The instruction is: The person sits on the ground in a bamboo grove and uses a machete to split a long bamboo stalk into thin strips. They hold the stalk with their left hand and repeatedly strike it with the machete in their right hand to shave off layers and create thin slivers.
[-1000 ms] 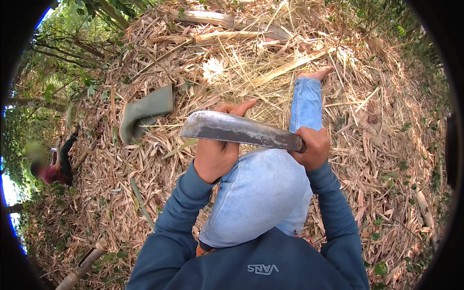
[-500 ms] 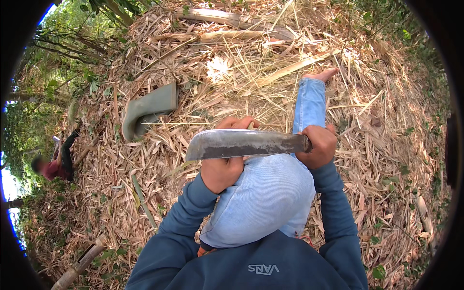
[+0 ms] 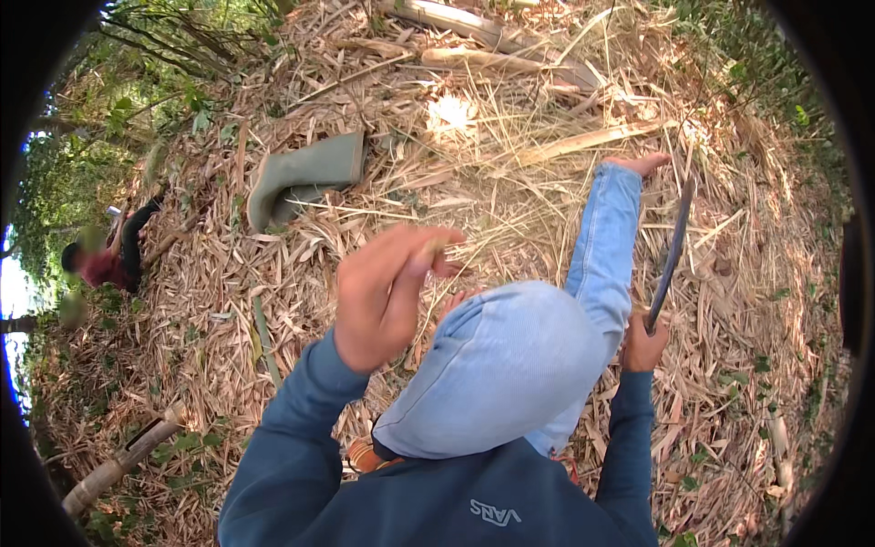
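Observation:
My left hand (image 3: pixel 387 292) is raised above my bent left knee, thumb and fingers pressed together. A thin yellow-green strip (image 3: pixel 436 246) shows at its fingertips; most of it is hidden or seen end-on. Out to the right, my right hand (image 3: pixel 644 342) is wrapped round the handle of a machete (image 3: pixel 676 246). The long dark blade points away from me, almost edge-on, beside my stretched right leg (image 3: pixel 602 223). Light blue jeans cover both legs, and my right foot (image 3: pixel 645 164) is bare.
Dry leaves and pale shavings cover the ground (image 3: pixel 510 214). Green rubber boots (image 3: pixel 314 164) lie ahead to the left. Split bamboo pieces (image 3: pixel 483 59) lie at the far side. A cut pole (image 3: pixel 123 460) is at lower left. Another person (image 3: pixel 105 264) sits far left by bushes.
My right hand has swung the machete from across my left hand out to the right, blade now pointing away. The left hand has risen and moved slightly left, off the knee.

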Action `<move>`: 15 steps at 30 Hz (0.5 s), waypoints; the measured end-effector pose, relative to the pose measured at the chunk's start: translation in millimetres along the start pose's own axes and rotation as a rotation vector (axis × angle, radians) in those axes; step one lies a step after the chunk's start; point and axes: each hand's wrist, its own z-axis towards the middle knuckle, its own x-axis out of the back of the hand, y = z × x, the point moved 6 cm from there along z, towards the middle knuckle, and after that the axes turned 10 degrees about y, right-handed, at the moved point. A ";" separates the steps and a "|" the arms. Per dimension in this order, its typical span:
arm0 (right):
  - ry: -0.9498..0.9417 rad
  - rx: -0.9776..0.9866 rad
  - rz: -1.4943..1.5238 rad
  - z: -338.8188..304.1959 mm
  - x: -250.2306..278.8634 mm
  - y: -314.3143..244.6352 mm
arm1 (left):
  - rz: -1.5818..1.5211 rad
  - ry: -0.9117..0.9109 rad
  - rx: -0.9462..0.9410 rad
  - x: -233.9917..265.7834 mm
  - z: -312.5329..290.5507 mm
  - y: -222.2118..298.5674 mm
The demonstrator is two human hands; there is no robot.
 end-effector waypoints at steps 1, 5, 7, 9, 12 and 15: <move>-0.044 -0.097 0.075 -16.7 -12.5 -19.1 | -0.030 -0.020 0.069 -0.7 8.5 -11.8; -0.113 -0.120 0.113 -27.6 -13.9 -32.7 | -0.255 -0.136 0.280 -16.2 29.0 -57.1; -0.136 -0.157 0.188 -31.8 -17.6 -30.3 | -0.312 -0.285 0.406 -20.6 31.3 -77.0; -0.149 -0.201 0.232 -41.8 -23.3 -20.6 | -0.351 -0.381 0.457 -22.8 22.3 -102.7; -0.205 -0.257 0.190 -59.0 -37.2 -22.0 | -0.187 -0.443 0.551 -18.6 -17.5 -196.8; -0.198 -0.184 0.067 -73.7 -48.6 -26.8 | 0.518 -0.202 0.528 33.1 -96.8 -335.2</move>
